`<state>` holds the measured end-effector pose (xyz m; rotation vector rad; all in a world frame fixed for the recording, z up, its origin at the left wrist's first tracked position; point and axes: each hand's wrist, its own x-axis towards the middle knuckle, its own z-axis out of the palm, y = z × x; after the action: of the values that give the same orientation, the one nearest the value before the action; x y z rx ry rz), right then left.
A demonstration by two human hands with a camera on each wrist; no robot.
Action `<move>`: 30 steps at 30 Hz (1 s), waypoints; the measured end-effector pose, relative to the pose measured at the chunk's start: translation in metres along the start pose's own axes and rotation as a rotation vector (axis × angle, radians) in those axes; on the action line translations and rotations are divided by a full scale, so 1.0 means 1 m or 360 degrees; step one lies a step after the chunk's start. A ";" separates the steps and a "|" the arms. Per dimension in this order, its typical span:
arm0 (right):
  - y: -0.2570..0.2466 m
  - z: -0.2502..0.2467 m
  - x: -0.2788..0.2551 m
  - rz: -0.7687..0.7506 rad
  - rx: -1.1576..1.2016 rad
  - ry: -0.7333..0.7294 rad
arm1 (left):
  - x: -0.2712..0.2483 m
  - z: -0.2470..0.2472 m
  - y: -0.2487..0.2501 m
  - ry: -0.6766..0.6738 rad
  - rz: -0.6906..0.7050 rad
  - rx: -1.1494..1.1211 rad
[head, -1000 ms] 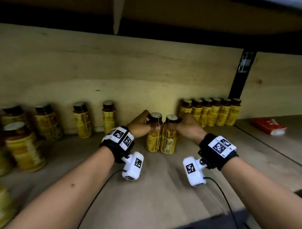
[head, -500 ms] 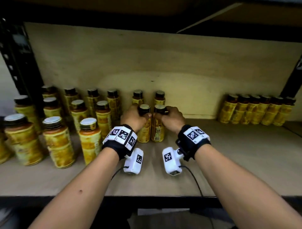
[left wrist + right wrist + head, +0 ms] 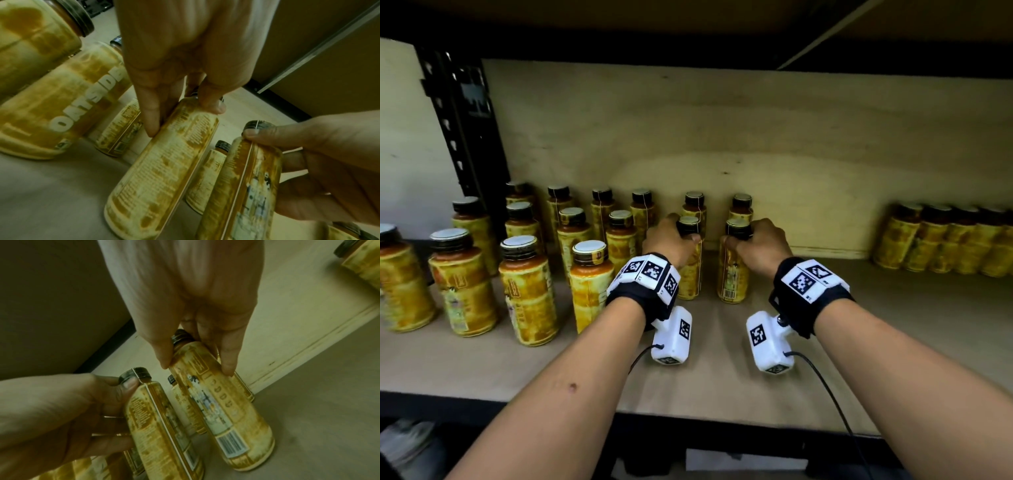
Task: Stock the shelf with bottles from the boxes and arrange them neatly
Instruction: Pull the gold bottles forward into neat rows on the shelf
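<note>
Two small yellow-labelled bottles with dark caps stand upright on the wooden shelf (image 3: 722, 359). My left hand (image 3: 673, 241) grips the neck of the left bottle (image 3: 690, 277), whose label shows in the left wrist view (image 3: 162, 170). My right hand (image 3: 756, 243) grips the top of the right bottle (image 3: 732, 277), the one with a barcode (image 3: 226, 415). The two bottles stand a little apart, in the second row just in front of two bottles at the back board (image 3: 694, 205).
Several rows of like bottles (image 3: 592, 281) fill the shelf's left part, larger ones nearest the front. A tight row of bottles (image 3: 945, 240) stands at the back right. A black upright post (image 3: 465, 120) is at the left. Bare shelf lies between the groups.
Both hands carried the two bottles leftward along the shelf and toward the back, beside the left group. The bottles now stand slightly further apart than half a second ago.
</note>
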<state>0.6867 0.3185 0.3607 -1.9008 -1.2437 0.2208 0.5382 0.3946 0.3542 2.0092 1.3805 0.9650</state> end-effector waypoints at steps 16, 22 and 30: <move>0.004 -0.023 0.014 0.0189 0.0194 -0.0430 | -0.016 -0.001 -0.003 0.0103 -0.0122 -0.0323; 0.008 -0.012 0.010 0.0123 0.0118 -0.0174 | -0.018 0.001 -0.003 0.0144 -0.0141 -0.0310; 0.002 -0.011 0.001 0.0168 -0.0102 -0.0050 | -0.021 -0.001 0.001 0.0122 -0.0134 -0.0278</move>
<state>0.6946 0.3133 0.3670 -2.0278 -1.1845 0.2700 0.5337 0.3742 0.3498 1.7890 1.3596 1.0949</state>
